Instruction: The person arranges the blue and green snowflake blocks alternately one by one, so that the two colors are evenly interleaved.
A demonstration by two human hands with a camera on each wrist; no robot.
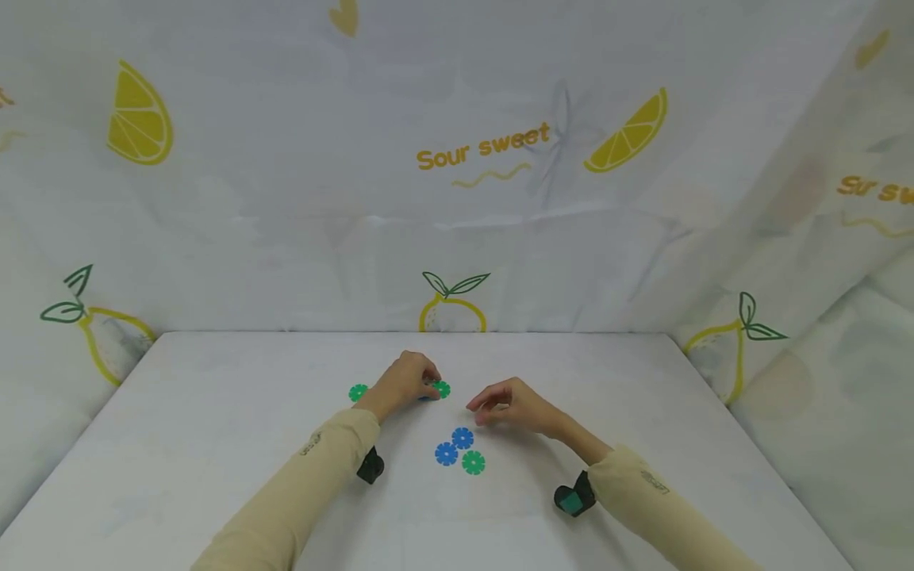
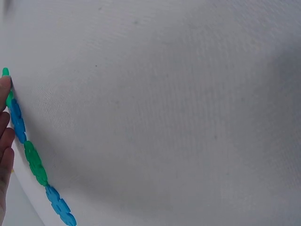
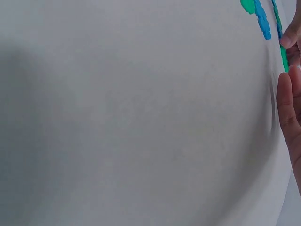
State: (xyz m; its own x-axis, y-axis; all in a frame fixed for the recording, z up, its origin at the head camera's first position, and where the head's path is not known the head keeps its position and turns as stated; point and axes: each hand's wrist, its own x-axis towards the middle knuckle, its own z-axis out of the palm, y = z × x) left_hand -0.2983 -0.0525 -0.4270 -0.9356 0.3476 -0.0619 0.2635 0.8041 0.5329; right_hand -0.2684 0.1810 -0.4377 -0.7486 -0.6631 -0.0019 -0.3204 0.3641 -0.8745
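My left hand pinches a chain of interlocking plastic snowflake discs near its right end. The green end disc sticks out past the fingertips, and another green disc shows left of the wrist; the hand hides most of what lies between. In the left wrist view a blue disc, a green disc and a further blue disc run on in line from the thumb. Just right of the chain hovers my right hand, fingers loosely bent around nothing.
Two blue discs and a loose green disc lie close together on the white tabletop, nearer to me than the hands. White cloth with lemon prints hangs behind and beside the table.
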